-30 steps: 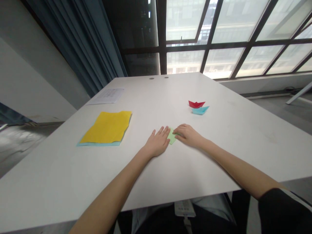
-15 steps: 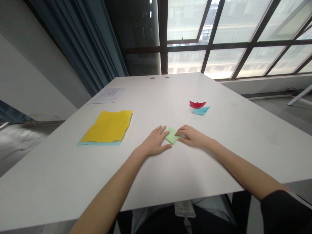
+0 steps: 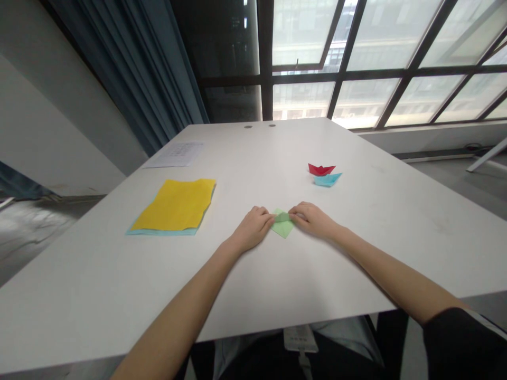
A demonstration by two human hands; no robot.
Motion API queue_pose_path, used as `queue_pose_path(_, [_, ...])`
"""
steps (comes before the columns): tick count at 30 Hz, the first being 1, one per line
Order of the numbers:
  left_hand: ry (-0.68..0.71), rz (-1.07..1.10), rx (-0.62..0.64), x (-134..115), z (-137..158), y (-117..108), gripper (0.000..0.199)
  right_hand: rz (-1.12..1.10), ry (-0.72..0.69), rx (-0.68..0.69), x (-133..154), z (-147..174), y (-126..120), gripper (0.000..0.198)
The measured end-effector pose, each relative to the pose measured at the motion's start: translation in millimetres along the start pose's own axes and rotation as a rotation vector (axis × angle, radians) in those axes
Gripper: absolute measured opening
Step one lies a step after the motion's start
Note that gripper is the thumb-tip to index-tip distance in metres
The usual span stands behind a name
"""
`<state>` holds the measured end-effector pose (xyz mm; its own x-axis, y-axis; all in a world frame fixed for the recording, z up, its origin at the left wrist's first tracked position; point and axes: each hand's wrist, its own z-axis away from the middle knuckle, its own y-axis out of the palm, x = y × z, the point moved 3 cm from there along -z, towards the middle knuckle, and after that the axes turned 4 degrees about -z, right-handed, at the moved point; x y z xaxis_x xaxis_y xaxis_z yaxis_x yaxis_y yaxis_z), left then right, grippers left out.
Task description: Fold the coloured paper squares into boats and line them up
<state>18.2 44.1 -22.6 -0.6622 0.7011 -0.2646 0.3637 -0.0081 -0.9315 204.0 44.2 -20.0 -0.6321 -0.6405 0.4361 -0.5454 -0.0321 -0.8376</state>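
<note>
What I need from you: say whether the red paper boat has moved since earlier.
No; judged against the table's far right corner, the red paper boat hasn't moved.

It looks like an office, judging by the plain white table (image 3: 253, 158) with round inserts (image 3: 248, 127) near its far edge, the printed sheet (image 3: 174, 155), the blue curtain (image 3: 138, 63) and the dark-framed windows (image 3: 372, 42).

On the table (image 3: 253, 295), paper (image 3: 284, 229) lies between the hands (image 3: 252, 228), right of stacked sheets (image 3: 174, 206), before and left of the boats (image 3: 327, 180).
</note>
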Motion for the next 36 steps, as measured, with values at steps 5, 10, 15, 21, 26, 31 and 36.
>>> queue_pose_path(5, [-0.084,0.058,-0.061,3,-3,4,0.034,-0.081,0.104,-0.068,-1,2,3,0.026])
queue_pose_path(10, [-0.083,0.034,-0.08,0,-4,4,0.033,-0.012,0.065,-0.067,0,1,6,0.028])
queue_pose_path(15, [-0.06,-0.033,-0.071,1,-5,4,0.026,0.073,-0.017,-0.019,1,-1,8,0.027])
queue_pose_path(21, [-0.059,-0.11,-0.018,4,-3,3,0.029,0.142,0.003,-0.024,-1,0,9,0.026])
queue_pose_path(26, [0.006,-0.09,0.025,4,2,1,0.043,0.113,0.009,-0.016,-2,1,11,0.026])
queue_pose_path(31, [0.041,-0.101,0.019,2,5,-4,0.038,0.11,0.029,-0.028,-4,1,12,0.025])
queue_pose_path(36, [0.107,-0.151,-0.021,0,3,-9,0.028,0.081,0.035,-0.038,-7,2,13,0.024])
